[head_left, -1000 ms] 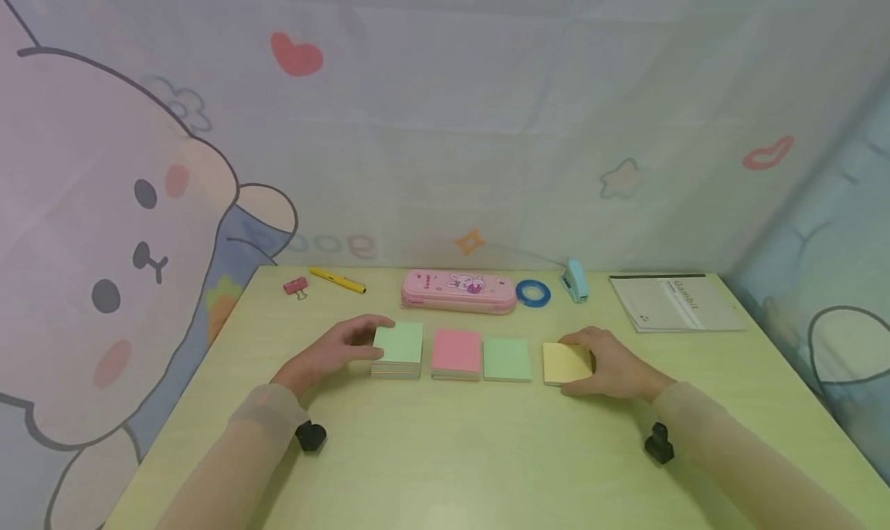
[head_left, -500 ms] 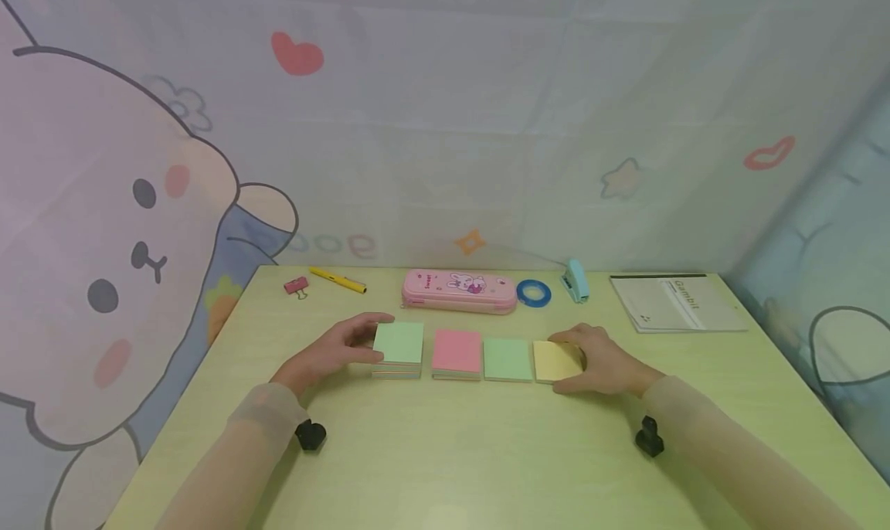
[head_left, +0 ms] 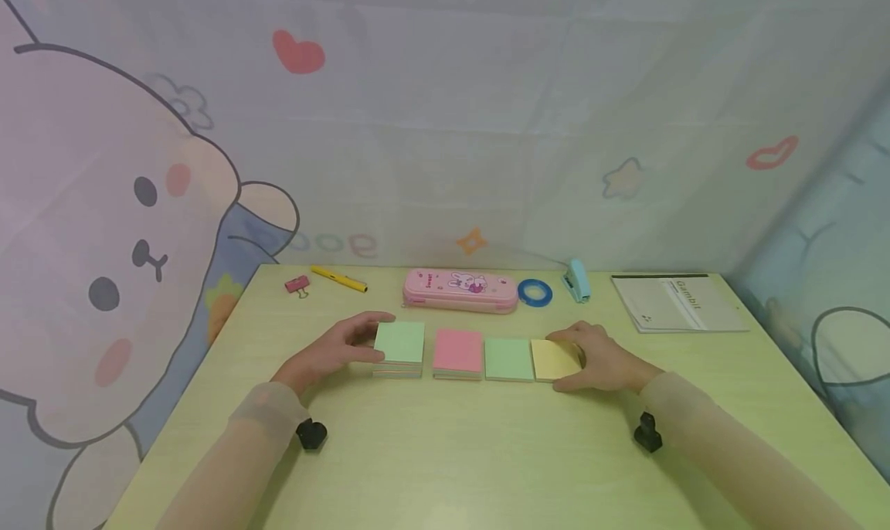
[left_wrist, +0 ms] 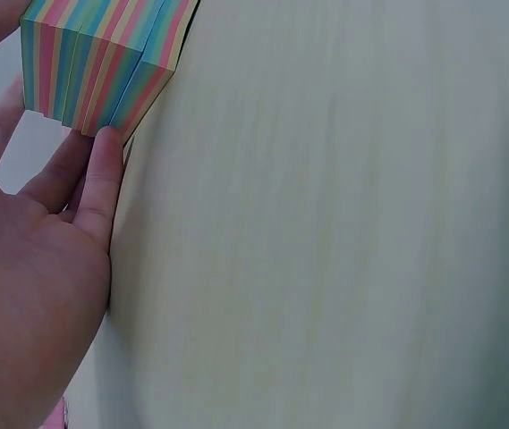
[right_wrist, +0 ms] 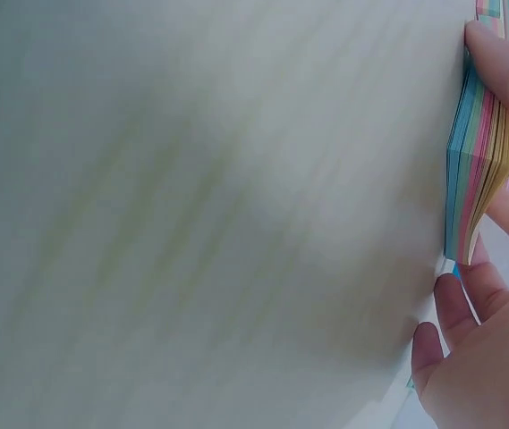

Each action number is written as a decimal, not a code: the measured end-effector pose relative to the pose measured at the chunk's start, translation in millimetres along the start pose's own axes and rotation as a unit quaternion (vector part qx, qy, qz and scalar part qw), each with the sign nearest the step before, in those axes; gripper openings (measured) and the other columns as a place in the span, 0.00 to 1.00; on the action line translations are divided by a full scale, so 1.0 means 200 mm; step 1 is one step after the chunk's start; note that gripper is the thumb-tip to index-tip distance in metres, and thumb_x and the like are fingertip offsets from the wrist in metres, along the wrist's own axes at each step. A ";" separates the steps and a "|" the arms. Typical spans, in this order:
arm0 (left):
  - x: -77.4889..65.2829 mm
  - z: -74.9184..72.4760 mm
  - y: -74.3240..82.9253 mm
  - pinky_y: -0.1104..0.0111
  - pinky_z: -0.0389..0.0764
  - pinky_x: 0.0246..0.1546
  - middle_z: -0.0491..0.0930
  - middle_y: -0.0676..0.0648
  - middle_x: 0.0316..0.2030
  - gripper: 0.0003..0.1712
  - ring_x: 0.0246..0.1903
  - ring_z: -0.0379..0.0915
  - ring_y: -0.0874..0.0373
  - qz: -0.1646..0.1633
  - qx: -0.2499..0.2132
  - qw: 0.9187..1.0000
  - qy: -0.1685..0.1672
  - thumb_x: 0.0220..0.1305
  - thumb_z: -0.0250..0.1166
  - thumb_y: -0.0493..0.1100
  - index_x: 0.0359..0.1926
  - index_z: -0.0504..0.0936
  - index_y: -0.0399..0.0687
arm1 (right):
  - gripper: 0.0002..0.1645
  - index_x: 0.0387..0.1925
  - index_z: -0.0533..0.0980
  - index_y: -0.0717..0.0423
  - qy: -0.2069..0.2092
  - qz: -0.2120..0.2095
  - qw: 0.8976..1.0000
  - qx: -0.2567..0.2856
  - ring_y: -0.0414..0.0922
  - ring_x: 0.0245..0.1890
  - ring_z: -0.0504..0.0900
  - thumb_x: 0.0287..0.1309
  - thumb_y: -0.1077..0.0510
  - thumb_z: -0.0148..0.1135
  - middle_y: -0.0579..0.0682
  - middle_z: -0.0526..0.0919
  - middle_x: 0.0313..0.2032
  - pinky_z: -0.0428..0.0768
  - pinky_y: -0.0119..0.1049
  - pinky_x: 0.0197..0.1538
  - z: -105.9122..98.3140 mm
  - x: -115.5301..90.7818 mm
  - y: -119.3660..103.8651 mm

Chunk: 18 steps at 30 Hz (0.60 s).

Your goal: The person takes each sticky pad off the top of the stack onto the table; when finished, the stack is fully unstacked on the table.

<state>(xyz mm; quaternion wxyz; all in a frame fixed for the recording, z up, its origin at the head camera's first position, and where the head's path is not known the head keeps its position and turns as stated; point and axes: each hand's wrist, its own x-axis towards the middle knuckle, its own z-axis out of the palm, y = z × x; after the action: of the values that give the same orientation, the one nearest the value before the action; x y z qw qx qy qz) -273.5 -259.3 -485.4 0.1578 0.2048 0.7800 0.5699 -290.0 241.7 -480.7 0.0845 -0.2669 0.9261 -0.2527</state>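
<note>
My left hand (head_left: 344,348) grips a tall stack of sticky notes with a pale green top (head_left: 399,341), thumb at the near left and fingers behind. In the left wrist view, the striped layers (left_wrist: 102,63) of that stack show above the fingers. To its right lie a lower pink-topped sticky note stack (head_left: 457,352) and a thin green sticky note pad (head_left: 508,358). At the row's right end, my right hand (head_left: 605,360) holds a yellow-topped sticky note pad (head_left: 552,359) between thumb and fingers, close against the green pad. Its layered edges (right_wrist: 473,179) show in the right wrist view.
Along the back of the table (head_left: 445,460) lie a pink binder clip (head_left: 297,284), a yellow pen (head_left: 338,278), a pink pencil case (head_left: 460,290), a roll of blue tape (head_left: 535,292), a light blue stapler (head_left: 576,280) and a grey notebook (head_left: 677,304). A printed curtain hangs behind.
My right hand has slid the yellow pad leftward, from a gap away to right beside the green pad. The left hand has kept its hold on the tall stack and stayed in place.
</note>
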 end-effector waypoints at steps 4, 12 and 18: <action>0.00 -0.01 0.00 0.66 0.75 0.59 0.78 0.38 0.60 0.40 0.58 0.73 0.45 0.001 -0.002 1.000 0.001 0.68 0.72 0.38 0.77 0.66 0.42 | 0.50 0.69 0.76 0.51 -0.001 -0.004 1.000 -0.002 0.54 0.56 0.68 0.47 0.37 0.84 0.57 0.75 0.59 0.69 0.47 0.54 -0.01 0.01 -0.01; 0.00 -0.01 -0.01 0.65 0.75 0.60 0.78 0.39 0.62 0.39 0.59 0.74 0.46 0.003 -0.011 1.000 0.004 0.68 0.72 0.38 0.76 0.68 0.46 | 0.60 0.76 0.67 0.52 -0.010 -0.011 1.000 -0.004 0.57 0.61 0.68 0.47 0.33 0.82 0.60 0.73 0.63 0.72 0.57 0.60 -0.04 0.03 -0.03; 0.01 -0.01 -0.02 0.63 0.75 0.61 0.78 0.41 0.62 0.39 0.59 0.74 0.48 -0.010 -0.013 1.000 0.003 0.67 0.73 0.40 0.76 0.69 0.50 | 0.58 0.78 0.64 0.53 0.019 -0.030 0.998 0.042 0.61 0.74 0.64 0.55 0.34 0.78 0.58 0.68 0.74 0.64 0.68 0.71 -0.04 0.11 -0.18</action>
<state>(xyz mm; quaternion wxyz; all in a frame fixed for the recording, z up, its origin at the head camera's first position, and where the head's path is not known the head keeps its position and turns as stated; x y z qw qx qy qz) -276.2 -261.2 -487.8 0.1636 0.1932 0.7750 0.5791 -294.9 207.1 -456.6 0.0706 -0.2864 0.9076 -0.2989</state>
